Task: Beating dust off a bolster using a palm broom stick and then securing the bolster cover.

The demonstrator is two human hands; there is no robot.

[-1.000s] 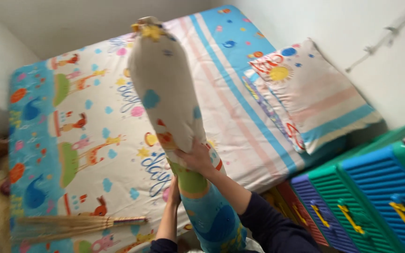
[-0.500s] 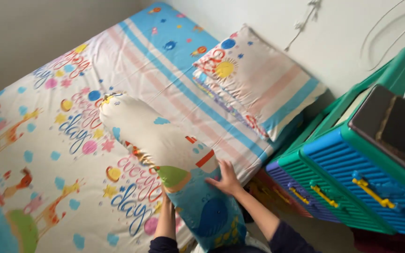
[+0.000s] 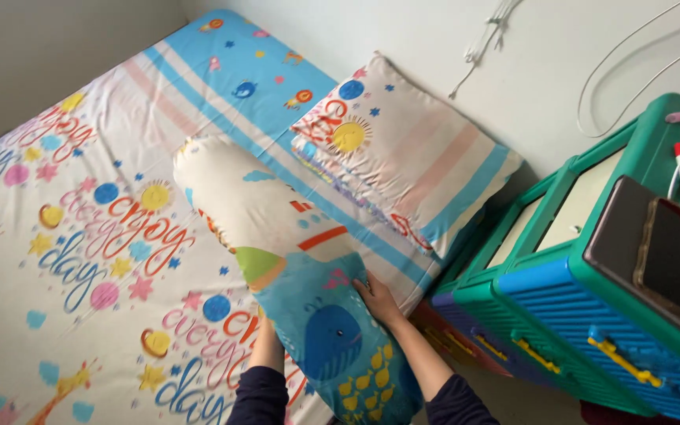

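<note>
From the head view, your right hand point(image 3: 377, 299) lies flat and open against the side of the long bolster pillow point(image 3: 277, 236). The bolster lies on the bed point(image 3: 80, 236) beside the flat pillow point(image 3: 403, 153). Your left hand point(image 3: 265, 323) is tucked under it, so I cannot tell its grip.

White wall point(image 3: 403, 31), patterned bed point(image 3: 80, 197), green-blue plastic drawers point(image 3: 584, 307)

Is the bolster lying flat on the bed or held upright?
Lying: the bolster rests lengthwise on the bed sheet, right hand on it.
</note>
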